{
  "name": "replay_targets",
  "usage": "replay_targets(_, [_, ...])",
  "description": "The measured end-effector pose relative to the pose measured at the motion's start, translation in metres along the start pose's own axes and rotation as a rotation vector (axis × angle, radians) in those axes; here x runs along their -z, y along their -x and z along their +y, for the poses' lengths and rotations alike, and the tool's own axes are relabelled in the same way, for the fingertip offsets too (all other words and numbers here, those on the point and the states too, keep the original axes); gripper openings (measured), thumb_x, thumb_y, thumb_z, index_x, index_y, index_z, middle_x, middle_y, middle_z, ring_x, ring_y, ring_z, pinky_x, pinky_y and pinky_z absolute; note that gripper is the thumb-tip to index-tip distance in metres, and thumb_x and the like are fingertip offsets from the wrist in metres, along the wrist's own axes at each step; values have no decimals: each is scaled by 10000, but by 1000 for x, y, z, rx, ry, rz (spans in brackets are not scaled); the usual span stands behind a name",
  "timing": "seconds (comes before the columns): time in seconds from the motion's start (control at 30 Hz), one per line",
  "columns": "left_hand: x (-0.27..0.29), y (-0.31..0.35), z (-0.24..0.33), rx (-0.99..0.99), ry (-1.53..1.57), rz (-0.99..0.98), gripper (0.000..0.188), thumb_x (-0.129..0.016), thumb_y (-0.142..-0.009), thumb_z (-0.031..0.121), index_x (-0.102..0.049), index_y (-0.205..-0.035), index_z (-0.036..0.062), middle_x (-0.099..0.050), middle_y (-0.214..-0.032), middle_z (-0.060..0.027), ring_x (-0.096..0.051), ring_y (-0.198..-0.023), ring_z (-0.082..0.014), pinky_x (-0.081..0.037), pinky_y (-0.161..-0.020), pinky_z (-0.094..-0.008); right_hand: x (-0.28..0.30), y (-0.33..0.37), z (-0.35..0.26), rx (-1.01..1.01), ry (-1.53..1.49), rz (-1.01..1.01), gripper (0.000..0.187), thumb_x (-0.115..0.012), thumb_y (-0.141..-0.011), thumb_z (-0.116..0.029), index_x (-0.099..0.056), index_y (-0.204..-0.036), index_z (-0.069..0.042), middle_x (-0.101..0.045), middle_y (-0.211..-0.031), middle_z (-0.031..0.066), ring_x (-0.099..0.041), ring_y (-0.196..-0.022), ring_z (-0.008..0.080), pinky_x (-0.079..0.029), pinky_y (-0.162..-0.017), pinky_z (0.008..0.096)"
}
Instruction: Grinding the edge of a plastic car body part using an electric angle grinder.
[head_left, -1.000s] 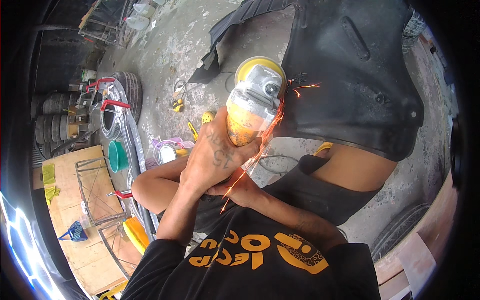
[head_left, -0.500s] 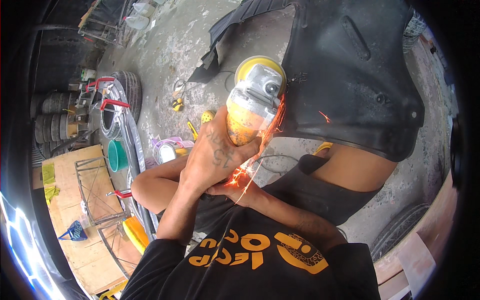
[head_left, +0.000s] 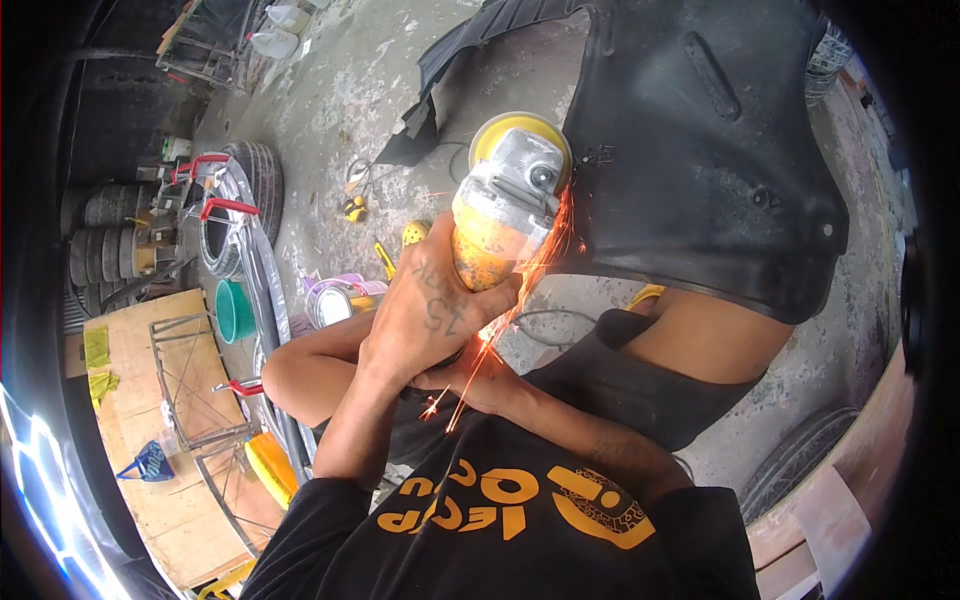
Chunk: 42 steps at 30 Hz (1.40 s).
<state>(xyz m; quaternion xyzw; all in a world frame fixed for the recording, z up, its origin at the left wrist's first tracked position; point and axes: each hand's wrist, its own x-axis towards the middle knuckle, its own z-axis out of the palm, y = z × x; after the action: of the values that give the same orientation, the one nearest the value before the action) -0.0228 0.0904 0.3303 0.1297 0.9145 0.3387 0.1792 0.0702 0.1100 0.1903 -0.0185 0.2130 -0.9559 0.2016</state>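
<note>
The picture is bright, with soft daylight all over the grey concrete floor (head_left: 400, 110) ahead of the hands. Shadows are weak and have no hard lines. The big black plastic car panel (head_left: 700, 150), just past the hands on the right, looks very dark and shows little detail. Orange sparks (head_left: 520, 290) glow in thin streaks right beside the hands and look a bit smeared. The middle is sharp. Toward the rim things bend and get soft, like the wooden board (head_left: 150, 440) far to the left of the hands. A black ring frames the round view. A blue-white glare (head_left: 45, 480) shines at the lower left edge.
</note>
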Motion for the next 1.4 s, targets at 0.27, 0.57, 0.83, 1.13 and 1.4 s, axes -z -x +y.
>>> replay_targets(0.27, [-1, 0, -2, -25, 15, 24, 500, -781, -754, 170, -595, -1163, -47, -730, -951, -238, -726, -915, -385, -548, -841, -432, -3, -2, -3, -18, -14, -28, 640, -854, -779, -19, -544, -1338, -44, -632, -1241, 75, -613, -1175, 173, -529, -1011, 327])
replay_targets(0.57, [0, 0, -7, -51, 25, 14, 498, -770, -761, 161, -589, -1175, -49, -727, -946, -233, -736, -906, -352, -555, -830, -416, 0, -3, -4, -45, -10, -27, 648, -865, -780, -59, -527, -1332, -15, -620, -1252, 80, -601, -1189, 183, -527, -1020, 336])
replay_targets(0.83, [4, 6, -1, 53, 20, 65, 514, -773, -751, 163, -588, -1176, -59, -725, -965, -234, -733, -905, -335, -552, -830, -413, -4, -4, -15, -121, 61, -84, 642, -858, -785, -69, -525, -1329, -3, -622, -1234, 80, -608, -1171, 180, -530, -1014, 333])
replay_targets(1.13, [1, 1, -1, 15, -8, 33, 509, -776, -749, 175, -588, -1160, -58, -719, -936, -245, -720, -910, -381, -543, -836, -432, 0, -5, -7, -84, -43, -78, 683, -867, -786, -80, -500, -1359, -15, -608, -1275, 83, -601, -1206, 193, -529, -1035, 350])
replay_targets(1.4, [-1, -2, 0, -27, -9, 34, 500, -785, -750, 182, -592, -1150, -49, -723, -945, -239, -721, -916, -374, -543, -842, -431, -1, -4, -6, -18, -20, -18, 662, -873, -777, -60, -523, -1338, -27, -634, -1237, 82, -609, -1199, 192, -534, -1023, 343])
